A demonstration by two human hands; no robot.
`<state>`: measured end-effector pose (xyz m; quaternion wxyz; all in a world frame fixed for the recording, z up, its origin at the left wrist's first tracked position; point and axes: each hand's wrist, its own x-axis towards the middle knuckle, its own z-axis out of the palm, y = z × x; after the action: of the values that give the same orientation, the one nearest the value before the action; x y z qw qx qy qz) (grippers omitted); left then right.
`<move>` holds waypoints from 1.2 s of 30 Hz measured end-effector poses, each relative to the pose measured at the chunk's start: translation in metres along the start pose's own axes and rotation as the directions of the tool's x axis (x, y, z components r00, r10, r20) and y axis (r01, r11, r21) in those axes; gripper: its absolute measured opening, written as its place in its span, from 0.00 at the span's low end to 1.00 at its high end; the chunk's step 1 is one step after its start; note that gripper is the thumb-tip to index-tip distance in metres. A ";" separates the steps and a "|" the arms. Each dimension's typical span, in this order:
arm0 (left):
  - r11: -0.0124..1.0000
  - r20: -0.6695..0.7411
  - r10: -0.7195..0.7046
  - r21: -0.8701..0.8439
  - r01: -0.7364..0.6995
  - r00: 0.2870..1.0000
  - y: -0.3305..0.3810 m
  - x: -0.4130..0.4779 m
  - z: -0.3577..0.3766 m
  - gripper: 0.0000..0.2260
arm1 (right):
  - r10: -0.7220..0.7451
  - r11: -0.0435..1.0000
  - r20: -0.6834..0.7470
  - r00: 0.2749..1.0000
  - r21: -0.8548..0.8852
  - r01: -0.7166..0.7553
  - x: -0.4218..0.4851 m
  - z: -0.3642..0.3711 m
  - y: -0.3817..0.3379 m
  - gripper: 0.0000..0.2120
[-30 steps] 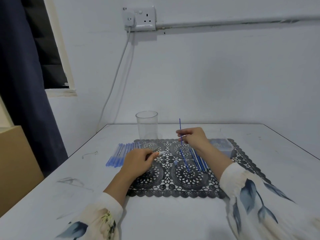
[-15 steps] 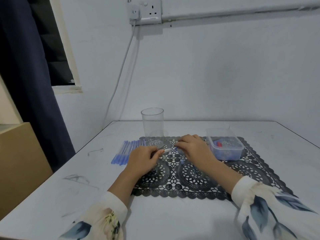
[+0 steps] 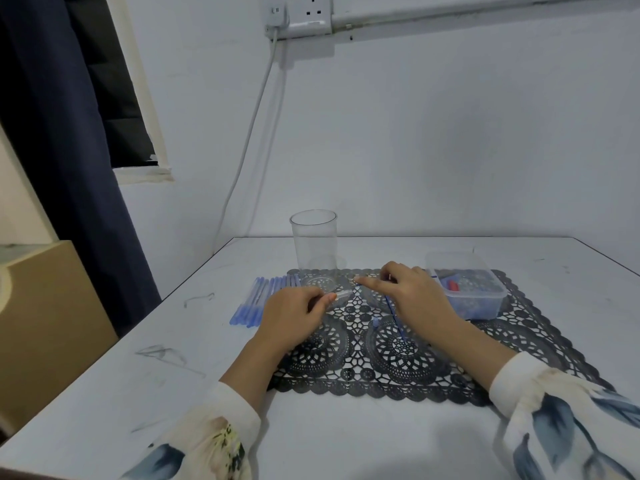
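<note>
One clear pen barrel is the piece in hand: your left hand pinches it between thumb and curled forefinger, and its free end pokes out to the right, low over the far part of the black lace mat. Your right hand rests just beside that end, its forefinger stretched out flat towards the barrel tip while the other fingers are bent under. A thin blue refill runs out from beneath that palm towards you and lies along the mat; whether the bent fingers grip it or merely cover it cannot be told. A small blue cap sits on the mat just left of the refill, between your two wrists. To the left of your left hand, a row of blue pens lies side by side, half on the mat's edge and half on the white table. Behind your hands an upright clear cup stands at the mat's far edge. On the right of the mat, close to your right hand, sits a clear plastic box with small bits inside, one of them red. A wall socket with a white cable hanging from it is above, and a dark curtain hangs at the far left.
</note>
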<state>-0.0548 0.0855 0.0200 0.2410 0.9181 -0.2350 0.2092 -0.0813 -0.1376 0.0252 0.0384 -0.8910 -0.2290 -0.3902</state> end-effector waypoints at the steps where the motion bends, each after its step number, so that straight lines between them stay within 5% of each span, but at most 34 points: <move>1: 1.000 -0.003 -0.001 -0.006 0.001 1.000 0.000 0.000 0.000 0.16 | -0.009 1.000 -0.013 1.000 -0.013 0.009 -0.001 0.000 -0.001 0.30; 36: 0.999 0.002 0.034 -0.032 -0.034 0.999 0.001 -0.002 -0.006 0.16 | -0.013 0.997 -0.110 0.994 -0.076 0.004 -0.005 0.003 -0.010 0.30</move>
<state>-0.0585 0.0885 0.0237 0.2516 0.9103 -0.2544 0.2083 -0.0868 -0.1302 0.0184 0.0154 -0.8680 -0.2154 -0.4472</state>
